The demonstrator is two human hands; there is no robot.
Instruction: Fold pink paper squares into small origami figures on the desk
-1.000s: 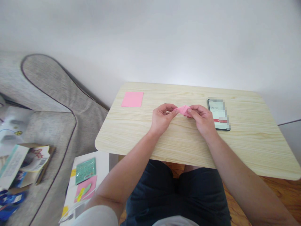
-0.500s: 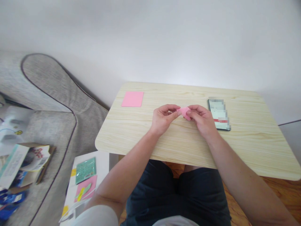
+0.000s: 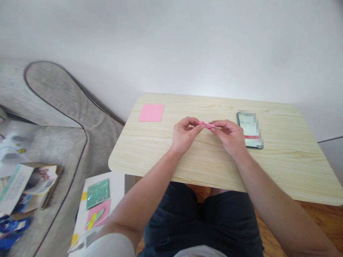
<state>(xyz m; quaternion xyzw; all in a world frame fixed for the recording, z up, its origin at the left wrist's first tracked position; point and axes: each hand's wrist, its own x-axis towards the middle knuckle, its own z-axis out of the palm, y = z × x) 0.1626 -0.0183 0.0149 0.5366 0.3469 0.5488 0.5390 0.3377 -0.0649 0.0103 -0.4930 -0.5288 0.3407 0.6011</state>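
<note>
A small folded pink paper [image 3: 207,125] is pinched between both of my hands, just above the middle of a light wooden table [image 3: 281,160]. My left hand [image 3: 184,135] grips its left end with curled fingers. My right hand [image 3: 229,137] pinches the right end between thumb and fingertips. The paper now looks thin and flat, edge-on to me. A pad of pink square paper [image 3: 151,112] lies at the table's far left corner, apart from both hands.
A phone [image 3: 250,130] lies face up just right of my right hand. A grey sofa [image 3: 53,114] stands to the left, with booklets on its seat. A low white surface [image 3: 93,207] with green, pink and yellow papers sits beside my left knee.
The folded pink paper has been turned and flattened between my fingers; it showed a broader face before and now shows only a thin edge. Both hands stayed in place.
</note>
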